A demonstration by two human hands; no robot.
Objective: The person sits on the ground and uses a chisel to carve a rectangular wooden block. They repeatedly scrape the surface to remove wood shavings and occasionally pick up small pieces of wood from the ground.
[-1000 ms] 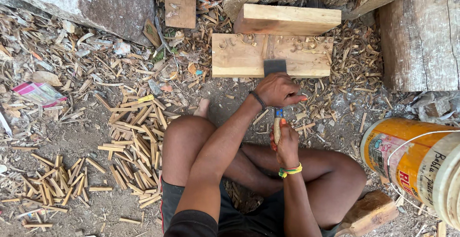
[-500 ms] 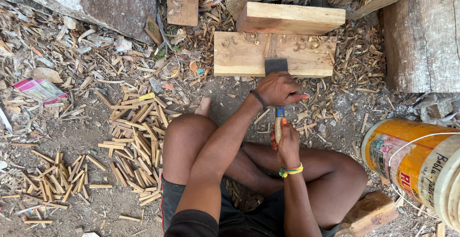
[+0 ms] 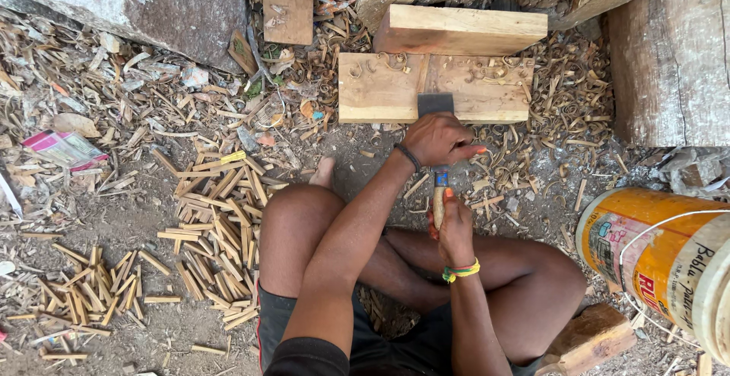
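One chisel (image 3: 436,148) is gripped by both hands, the left hand (image 3: 439,139) closed over its blade end, the right hand (image 3: 453,233) wrapped round its handle, two wooden blocks (image 3: 433,87) just beyond the left hand.

Bucket (image 3: 669,262) at four o'clock, sticks (image 3: 217,228) at nine, stone (image 3: 129,0) at eleven, log (image 3: 673,49) at two.

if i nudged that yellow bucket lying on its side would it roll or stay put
The yellow bucket lies on its side and is round, so it would probably roll. The wood chips littering the ground might stop it quickly. Its weight cannot be judged.
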